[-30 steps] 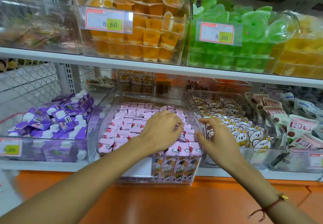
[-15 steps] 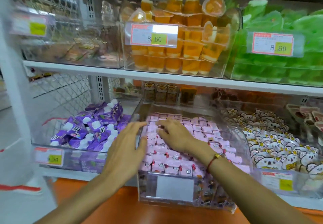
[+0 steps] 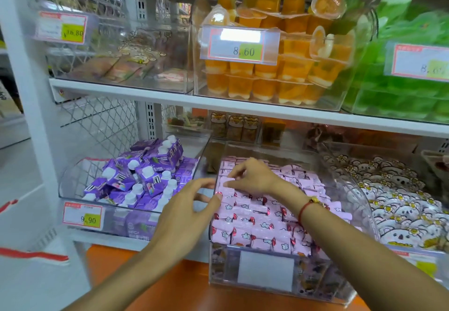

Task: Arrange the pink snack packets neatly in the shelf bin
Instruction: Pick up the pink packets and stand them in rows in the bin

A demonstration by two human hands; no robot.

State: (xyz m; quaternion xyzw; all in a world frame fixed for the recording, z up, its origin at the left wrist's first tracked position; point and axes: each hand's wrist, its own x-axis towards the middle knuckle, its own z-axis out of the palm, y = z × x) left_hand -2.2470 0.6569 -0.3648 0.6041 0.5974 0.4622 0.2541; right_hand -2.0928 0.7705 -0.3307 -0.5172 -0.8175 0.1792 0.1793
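Filling a clear shelf bin (image 3: pixel 340 184), the pink snack packets (image 3: pixel 255 223) lie in rows. The right hand (image 3: pixel 252 177) rests on top, fingers pinching one packet. The left hand (image 3: pixel 187 211) touches the bin's left edge, fingers loose and apart. Purple cartons (image 3: pixel 143 177) sit just beside.

Purple cartons (image 3: pixel 136 179) left, orange jelly cups (image 3: pixel 279 72) above, seemingly koala packets (image 3: pixel 398 203) right.

Person, two bare forearms, no sleeves visible. Left hand (image 3: pixel 183 216): nothing worn. Right hand (image 3: pixel 255 177): red cord bracelet (image 3: pixel 306 207) with small gold charm at wrist.
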